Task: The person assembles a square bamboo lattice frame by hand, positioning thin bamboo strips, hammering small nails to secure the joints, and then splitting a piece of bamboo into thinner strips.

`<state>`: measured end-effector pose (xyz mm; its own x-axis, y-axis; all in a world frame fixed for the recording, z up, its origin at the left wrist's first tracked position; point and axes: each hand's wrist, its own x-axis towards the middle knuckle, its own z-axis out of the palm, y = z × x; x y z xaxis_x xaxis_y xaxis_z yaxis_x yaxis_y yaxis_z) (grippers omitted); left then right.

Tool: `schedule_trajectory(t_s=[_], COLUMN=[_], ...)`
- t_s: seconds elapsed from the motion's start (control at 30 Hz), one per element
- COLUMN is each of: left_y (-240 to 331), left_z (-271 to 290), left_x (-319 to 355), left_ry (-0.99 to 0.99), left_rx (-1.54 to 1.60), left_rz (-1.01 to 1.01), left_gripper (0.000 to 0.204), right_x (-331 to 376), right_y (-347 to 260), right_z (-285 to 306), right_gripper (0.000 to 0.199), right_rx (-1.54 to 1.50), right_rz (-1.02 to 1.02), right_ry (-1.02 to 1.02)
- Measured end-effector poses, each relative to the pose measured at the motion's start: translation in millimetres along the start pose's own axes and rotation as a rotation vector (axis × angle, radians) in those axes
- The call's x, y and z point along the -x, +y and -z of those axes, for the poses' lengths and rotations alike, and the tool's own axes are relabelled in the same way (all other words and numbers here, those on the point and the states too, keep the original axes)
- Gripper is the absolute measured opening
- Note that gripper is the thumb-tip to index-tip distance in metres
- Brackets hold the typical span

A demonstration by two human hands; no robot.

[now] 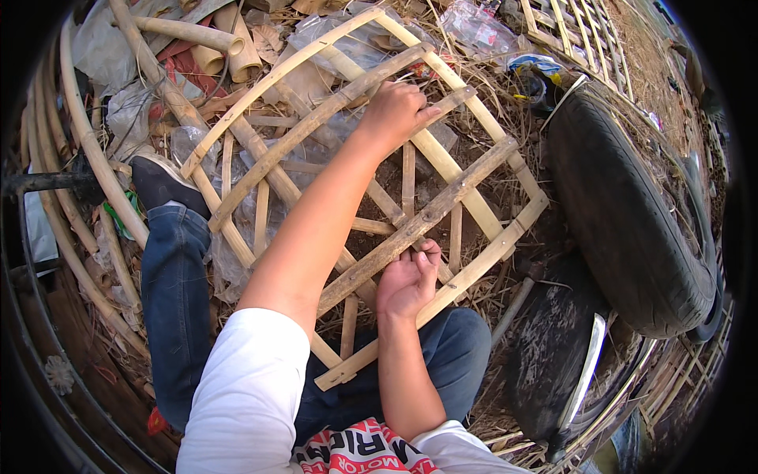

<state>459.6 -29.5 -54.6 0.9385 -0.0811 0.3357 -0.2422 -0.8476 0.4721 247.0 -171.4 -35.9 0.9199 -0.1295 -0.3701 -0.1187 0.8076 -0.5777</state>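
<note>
Left hand (392,109) is gripping the far diagonal slat of the bamboo lattice frame (474,197), fingers curled, while right hand (408,278) is pinching the near diagonal slat beside the tyre (632,229).

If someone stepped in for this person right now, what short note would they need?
Left hand: gripping a diagonal bamboo strip at the far side of the bamboo lattice frame.
Right hand: fingers closed on the lower end of a long diagonal slat at the near edge.
The frame lies tilted across the knees, over straw and plastic scraps; a black tyre is at the right, loose bamboo poles at the left.
Done: outer frame and several crossing slats are in place.
Left: I cannot tell whether the held strips are fixed.
</note>
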Motion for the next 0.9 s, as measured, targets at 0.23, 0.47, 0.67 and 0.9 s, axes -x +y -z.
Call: schedule_trajectory(t_s=[0.23,0.47,0.67,0.9], left_y=[10.4,16.9,23.2,26.4], left_z=[44.0,50.4,41.5,36.5], left_x=[24.6,54.8,62.0,66.7], left_ry=[-0.312,-0.408,-0.477,-0.472], left_rx=[-0.058,-0.236,-0.268,-0.275], left_rz=[-0.017,0.039,0.111,0.179], left_gripper=[0.034,0.062,0.072,0.073], right_x=[-4.2,-3.6,-7.9,-10.0], right_y=[-3.5,-2.3,-2.2,0.1], right_z=[2.6,-0.2,9.7,8.7], right_gripper=[0.026,0.024,0.02,0.018], right_rx=[-0.034,-0.016,-0.033,0.001], right_rz=[-0.039,-0.059,-0.071,-0.082], right_ry=[0.017,0.027,-0.002,-0.003])
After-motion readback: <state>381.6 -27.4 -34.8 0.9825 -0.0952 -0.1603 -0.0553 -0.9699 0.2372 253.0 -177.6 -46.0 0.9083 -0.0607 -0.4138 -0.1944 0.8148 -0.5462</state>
